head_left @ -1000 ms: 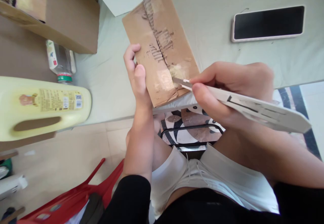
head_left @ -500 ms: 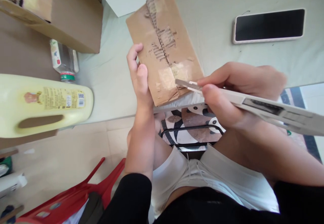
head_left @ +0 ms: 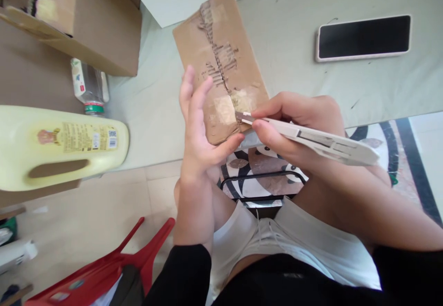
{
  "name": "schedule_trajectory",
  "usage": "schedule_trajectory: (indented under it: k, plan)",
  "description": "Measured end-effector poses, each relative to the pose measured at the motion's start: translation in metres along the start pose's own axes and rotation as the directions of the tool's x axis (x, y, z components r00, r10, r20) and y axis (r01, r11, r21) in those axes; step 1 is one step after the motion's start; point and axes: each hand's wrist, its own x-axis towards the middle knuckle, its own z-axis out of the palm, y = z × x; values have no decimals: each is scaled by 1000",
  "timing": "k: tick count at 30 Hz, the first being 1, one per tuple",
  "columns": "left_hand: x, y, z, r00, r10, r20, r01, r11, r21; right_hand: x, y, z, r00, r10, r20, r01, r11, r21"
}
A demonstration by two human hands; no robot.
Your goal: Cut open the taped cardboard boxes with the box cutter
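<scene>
A cardboard box (head_left: pixel 247 61) lies at a slant near the table's front edge, its ragged centre seam facing up with torn tape patches. My left hand (head_left: pixel 200 135) is at the box's lower left corner. Its fingers are stretched apart along the left side, and the thumb points along the near edge. My right hand (head_left: pixel 301 126) is closed round a white utility knife (head_left: pixel 325 144). The knife's blade tip meets the seam beside the pale tape patch at the near end. How deep the tip goes, I cannot tell.
A phone (head_left: pixel 363 38) lies at the right of the table (head_left: pixel 290 61). To the left are a yellow jug (head_left: pixel 20 144), a clear bottle (head_left: pixel 89 84) and a larger carton (head_left: pixel 107 29). Below, a red chair (head_left: pixel 148 255) stands on the floor.
My left hand has shifted from gripping the box's left side to spread fingers, its thumb now at the near edge. My right hand and the knife have moved left, blade still at the seam.
</scene>
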Motion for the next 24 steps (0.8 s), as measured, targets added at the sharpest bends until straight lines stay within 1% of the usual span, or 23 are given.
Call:
schedule_trajectory:
  k: [1, 3, 5, 7, 8, 10, 12, 13, 15, 17, 21, 23, 24]
  plan:
    - [-1, 2, 1, 1000, 16, -6, -16, 1000, 10, 0, 0, 0, 1000, -14, 16, 13, 1000, 4]
    - [-2, 5, 2, 1000, -4, -10, 5, 1000, 24, 0, -2, -2, 999, -14, 34, 13, 1000, 14]
    - [-3, 6, 2, 1000, -24, -9, 24, 999, 31, -1, -6, -4, 998, 25, 58, -25, 1000, 10]
    - [-4, 5, 1, 1000, -26, 8, 26, 999, 40, -4, -9, -6, 998, 45, 53, -45, 999, -2]
    - [-4, 5, 0, 1000, -23, 20, 22, 999, 46, -5, -10, -7, 999, 34, 26, -34, 999, -9]
    - [-4, 4, -2, 999, -24, 49, 21, 999, 49, -7, -11, -7, 998, -29, -64, 29, 1000, -10]
    - [-3, 3, -3, 997, -22, 72, 19, 999, 45, -8, -9, -8, 983, -92, -158, 90, 996, -20]
    - [-3, 3, -3, 997, -14, 73, 11, 999, 43, -9, -9, -8, 978, -104, -178, 99, 994, -36]
    - [-2, 3, -2, 997, 25, 67, -28, 999, 42, -10, -8, -7, 976, -89, -200, 74, 994, -81]
    - [-2, 1, -2, 997, 59, 51, -61, 997, 47, -10, -8, -6, 982, -51, -182, 34, 995, -94]
    - [-1, -6, -1, 994, 99, 50, -101, 994, 38, -9, -13, -4, 1000, -13, -29, 11, 998, -62]
    - [-1, -7, 0, 992, 121, 32, -121, 993, 13, -9, -18, -6, 1000, 24, -17, -25, 999, -49]
    - [-1, -6, 1, 994, 107, 18, -107, 994, 1, -9, -19, -9, 999, 38, -20, -39, 998, -42]
